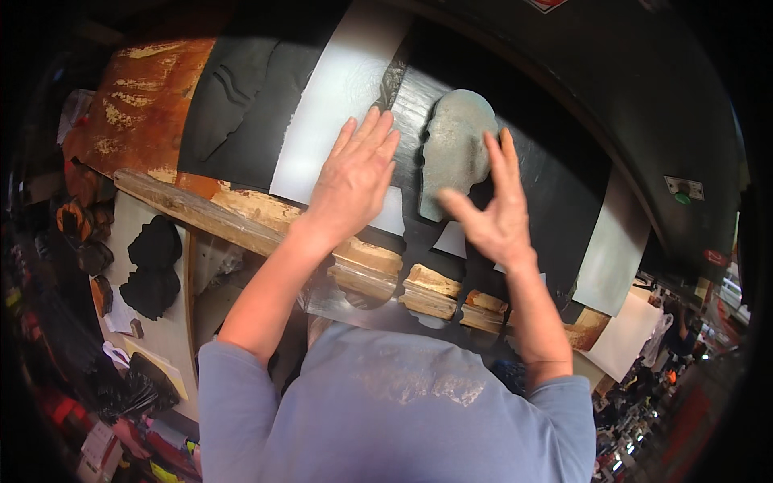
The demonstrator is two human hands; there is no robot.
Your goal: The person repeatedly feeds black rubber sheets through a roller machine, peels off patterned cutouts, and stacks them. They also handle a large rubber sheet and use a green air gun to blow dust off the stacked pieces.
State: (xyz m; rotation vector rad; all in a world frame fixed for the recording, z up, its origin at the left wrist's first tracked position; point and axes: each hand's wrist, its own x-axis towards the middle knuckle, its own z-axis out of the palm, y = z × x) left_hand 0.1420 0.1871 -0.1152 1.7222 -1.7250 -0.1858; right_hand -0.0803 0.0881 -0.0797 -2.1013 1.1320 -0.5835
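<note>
A thick, grey-green cutting die (460, 133) lies on black sheet material (555, 189), rounded at its far end, with a wavy left edge. My right hand (503, 209) is beside its right edge, thumb and fingers spread. The fingertips are close to the die's edge; whether they touch it I cannot tell. My left hand (350, 177) is open and palm down over a pale sheet (334, 97), with its fingers pointing away from me. Nothing shows in its grip.
A dark press beam (636, 97) with a green button (683, 197) spans the far right. Worn wooden strips (209, 213) edge the work surface in front of me. Black cut pieces (151, 266) lie on a side board at left, near a black plastic bag (145, 385).
</note>
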